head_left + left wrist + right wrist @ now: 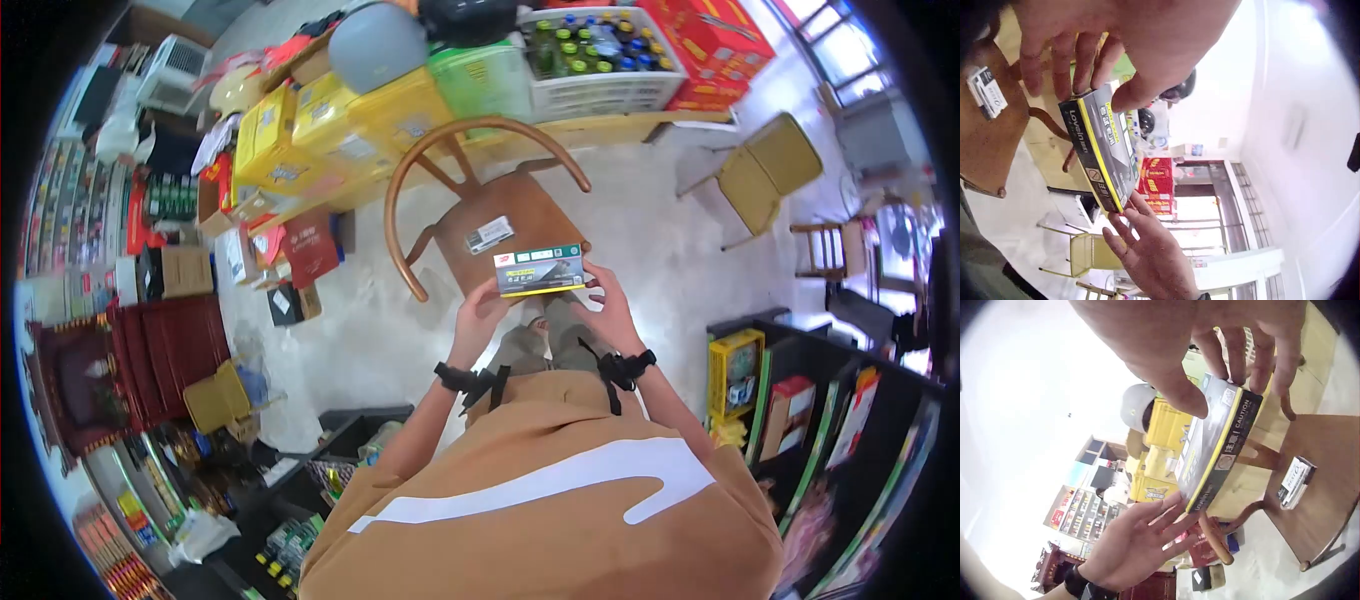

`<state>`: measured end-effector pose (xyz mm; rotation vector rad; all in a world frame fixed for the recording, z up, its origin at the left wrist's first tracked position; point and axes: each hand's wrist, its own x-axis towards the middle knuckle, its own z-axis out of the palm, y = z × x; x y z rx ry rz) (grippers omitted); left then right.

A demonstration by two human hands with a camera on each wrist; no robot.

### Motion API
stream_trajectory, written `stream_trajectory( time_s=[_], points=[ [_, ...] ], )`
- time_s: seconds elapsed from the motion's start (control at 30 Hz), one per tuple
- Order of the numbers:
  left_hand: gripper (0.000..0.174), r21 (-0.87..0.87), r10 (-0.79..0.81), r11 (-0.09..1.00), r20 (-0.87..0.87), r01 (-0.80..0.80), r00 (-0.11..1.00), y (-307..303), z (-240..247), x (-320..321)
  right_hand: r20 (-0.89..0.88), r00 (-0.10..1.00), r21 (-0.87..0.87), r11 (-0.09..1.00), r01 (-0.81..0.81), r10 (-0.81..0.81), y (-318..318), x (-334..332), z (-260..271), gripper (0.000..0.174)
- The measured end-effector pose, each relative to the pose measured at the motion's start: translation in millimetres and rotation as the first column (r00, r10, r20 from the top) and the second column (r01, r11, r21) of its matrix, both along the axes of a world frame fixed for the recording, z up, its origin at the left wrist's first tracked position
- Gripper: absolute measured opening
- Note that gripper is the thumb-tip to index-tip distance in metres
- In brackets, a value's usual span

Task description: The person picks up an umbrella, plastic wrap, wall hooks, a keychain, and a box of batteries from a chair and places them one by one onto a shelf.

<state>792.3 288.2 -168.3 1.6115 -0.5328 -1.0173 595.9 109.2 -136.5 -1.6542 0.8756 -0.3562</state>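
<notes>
A flat grey cardboard box (540, 272) with a green band on top and a yellow stripe below is held up in front of the body, over the chair's front edge. My left hand (478, 312) grips its left end, thumb on the printed face in the left wrist view. At the right end, my right hand (612, 312) holds it between thumb and fingers. One dark narrow side (1229, 450) reads "CAUTION" in the right wrist view. Beyond the box, a small white and black pack (489, 235) lies on the brown chair seat (520, 205).
The chair's curved wooden back (400, 190) rises on the far side. Behind it stand yellow cartons (330, 130) and a white crate (600, 92) of bottles on a low bench. A yellow folding chair (765, 175) stands at right. Dark shelves (800, 410) flank the near right.
</notes>
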Motion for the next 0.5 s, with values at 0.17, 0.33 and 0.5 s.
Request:
stream_trajectory(
  time_s=[0.17,0.33,0.5],
  points=[
    [0.051,-0.044,-0.159,0.983,0.254,0.176,0.954,-1,49,-47,0.121,0.959,-0.130,0.953,0.272,-0.257,42,-72,26,0.060],
    [0.044,-0.117,-0.331,0.924,0.231,0.364,0.915,-15,49,-90,0.124,0.904,-0.309,0.850,0.427,-0.409,76,-155,48,0.044],
    [0.038,-0.112,-0.503,0.832,0.261,0.543,0.824,-32,76,-110,0.091,0.831,-0.324,0.773,0.546,-0.549,118,-194,72,0.044]
  ],
)
